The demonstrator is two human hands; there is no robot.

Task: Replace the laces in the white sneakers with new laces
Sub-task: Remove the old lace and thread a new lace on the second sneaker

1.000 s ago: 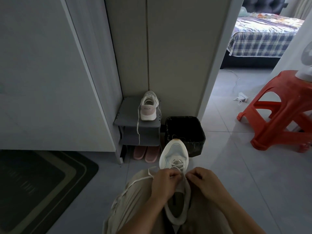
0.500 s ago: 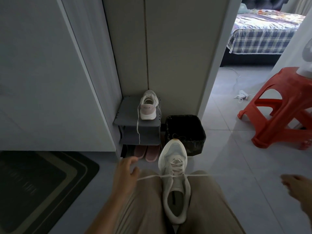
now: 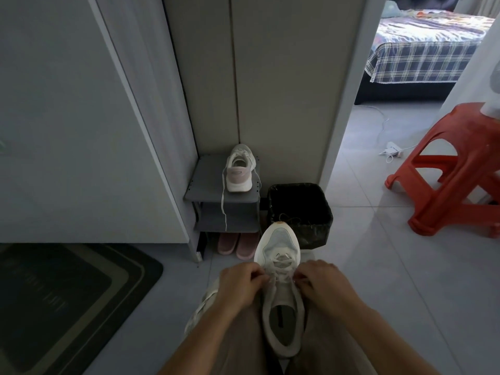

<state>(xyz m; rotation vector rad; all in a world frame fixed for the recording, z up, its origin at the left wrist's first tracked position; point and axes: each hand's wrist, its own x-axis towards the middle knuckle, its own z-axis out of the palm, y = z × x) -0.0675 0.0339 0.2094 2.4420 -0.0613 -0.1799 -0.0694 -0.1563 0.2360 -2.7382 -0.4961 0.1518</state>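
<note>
Pale grey tiled floor (image 3: 378,266), hallway corner, person seated looking down at own lap. White mesh sneaker (image 3: 280,239) at 6 o'clock lies between the beige-trousered thighs, toe pointing to 12, opening facing up. Left hand (image 3: 240,282) at the sneaker's 9 o'clock, right hand (image 3: 322,282) at its 3 o'clock. Both have fingers curled in, pinching the white flat lace (image 3: 281,259) at the eyelet rows; the lace crosses the tongue between them. A pale strand lies over the left thigh, blurred.

Second white sneaker with a pink heel (image 3: 239,169) stands just above centre on the top of a grey two-tier metal shoe rack (image 3: 205,185), heel toward camera, its loose lace dangling over the rack's front edge. Pink slippers (image 3: 235,244) sit under the rack. Black square bin with liner (image 3: 300,212) stands just beside the rack at its 3 o'clock, behind the held sneaker's toe. Red plastic stool (image 3: 454,169) at 3 o'clock, dark striped doormat (image 3: 67,293) at 8 o'clock, bed with plaid cover (image 3: 422,58) through the doorway at 1 o'clock.
</note>
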